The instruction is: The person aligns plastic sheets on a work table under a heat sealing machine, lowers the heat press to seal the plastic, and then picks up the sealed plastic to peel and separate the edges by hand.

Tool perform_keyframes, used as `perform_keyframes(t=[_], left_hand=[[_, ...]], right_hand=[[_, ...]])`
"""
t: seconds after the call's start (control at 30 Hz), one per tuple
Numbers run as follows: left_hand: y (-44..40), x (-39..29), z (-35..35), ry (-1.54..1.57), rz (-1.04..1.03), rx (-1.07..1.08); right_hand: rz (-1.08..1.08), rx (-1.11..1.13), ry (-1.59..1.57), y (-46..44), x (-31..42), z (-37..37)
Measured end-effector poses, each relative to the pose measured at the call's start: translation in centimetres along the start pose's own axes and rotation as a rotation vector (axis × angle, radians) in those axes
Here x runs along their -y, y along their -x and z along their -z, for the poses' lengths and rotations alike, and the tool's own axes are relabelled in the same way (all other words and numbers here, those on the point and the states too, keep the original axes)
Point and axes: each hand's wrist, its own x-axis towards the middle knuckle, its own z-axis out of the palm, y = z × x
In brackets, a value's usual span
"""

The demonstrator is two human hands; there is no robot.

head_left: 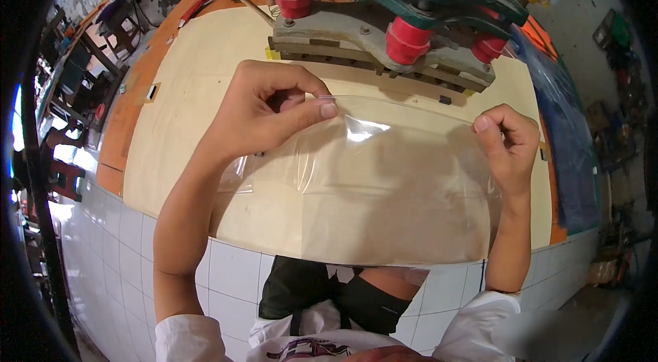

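Observation:
A clear plastic sheet hangs between my two hands over the light work table, its lower part reaching the table's near edge. My left hand pinches the sheet's upper left edge between thumb and forefinger. At the upper right corner, my right hand grips the same edge with thumb and curled fingers. The top edge runs nearly taut between them. Just beyond it stands a green press machine with a metal bar and red insulators. Another piece of clear plastic shows beneath my left wrist.
The pale table top has an orange-brown wooden border. Folded bluish plastic sheeting lies along the right side. A small dark piece sits near the press bar. White floor tiles lie below, and a red stool stands at left.

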Motion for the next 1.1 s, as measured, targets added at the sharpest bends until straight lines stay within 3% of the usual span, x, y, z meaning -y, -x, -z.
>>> perform_keyframes(t=[0.63, 0.9, 1.1], left_hand=[[-0.1, 0.6, -0.1, -0.208, -0.152, -0.038], [0.0, 0.4, -0.4, -0.043, -0.001, 0.105], [0.1, -0.6, -0.2, -0.041, 0.086, 0.082]], right_hand=[[0.054, -0.015, 0.008, 0.2, 0.0, -0.3], [0.108, -0.006, 0.036, 0.3, 0.2, -0.6], [0.118, 0.006, 0.051, 0.2, 0.1, -0.5]])
